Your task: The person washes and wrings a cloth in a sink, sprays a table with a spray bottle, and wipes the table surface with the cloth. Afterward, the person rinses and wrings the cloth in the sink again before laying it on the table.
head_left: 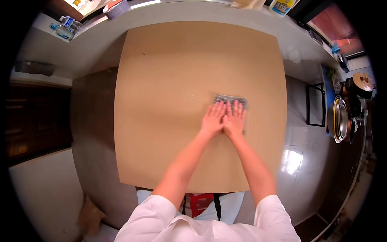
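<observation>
My left hand [213, 117] and right hand [234, 117], flat, gripping nothing, partly cover one grey patterned cloth [230, 97], apparently folded, on one square tan tabletop [165, 133]

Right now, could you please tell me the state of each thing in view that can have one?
Table: bears a small dark speck
Grey cloth: lying on the table, partly covered
Left hand: flat on the cloth, fingers extended
Right hand: flat on the cloth, fingers extended
Nearer clear bottle: blue cap on
Pot: lid on
Metal bowls: nested
</observation>
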Available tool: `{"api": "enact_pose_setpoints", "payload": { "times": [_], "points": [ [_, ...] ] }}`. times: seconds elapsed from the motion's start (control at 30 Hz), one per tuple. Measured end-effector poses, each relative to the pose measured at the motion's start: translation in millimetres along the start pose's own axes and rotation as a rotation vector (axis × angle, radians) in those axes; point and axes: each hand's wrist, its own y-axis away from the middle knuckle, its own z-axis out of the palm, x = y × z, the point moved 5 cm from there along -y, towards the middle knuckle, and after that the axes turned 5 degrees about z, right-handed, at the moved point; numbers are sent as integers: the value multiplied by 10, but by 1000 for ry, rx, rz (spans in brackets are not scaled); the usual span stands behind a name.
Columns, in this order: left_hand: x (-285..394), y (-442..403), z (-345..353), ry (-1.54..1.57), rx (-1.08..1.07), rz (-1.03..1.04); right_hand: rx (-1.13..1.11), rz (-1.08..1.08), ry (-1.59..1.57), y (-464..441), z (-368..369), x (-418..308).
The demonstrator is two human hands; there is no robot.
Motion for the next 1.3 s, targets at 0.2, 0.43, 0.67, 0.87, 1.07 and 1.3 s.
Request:
{"api": "enact_pose_setpoints", "payload": {
  "times": [0.2,0.43,0.67,0.87,1.07,1.3],
  "points": [
    [-1685,904,-848,-106,1,-194,-7,-154,-128,-168,282,-2070],
    [-3212,2052,-1826,-208,-34,-348,-44,-351,-265,26,607,-4285],
    [-3602,2299,-1952,-231,-19,-394,-69,-413,-263,27,596,-4716],
    [-2932,1781,-1514,-210,40,-192,-65,-289,-216,55,448,-3736],
    [-1213,778,-697,90,61,51,-48,-25,-127,232,148,-1548],
    [940,-342,254,81,31,293,16,246,4,393,-200,971]
  ]
}}
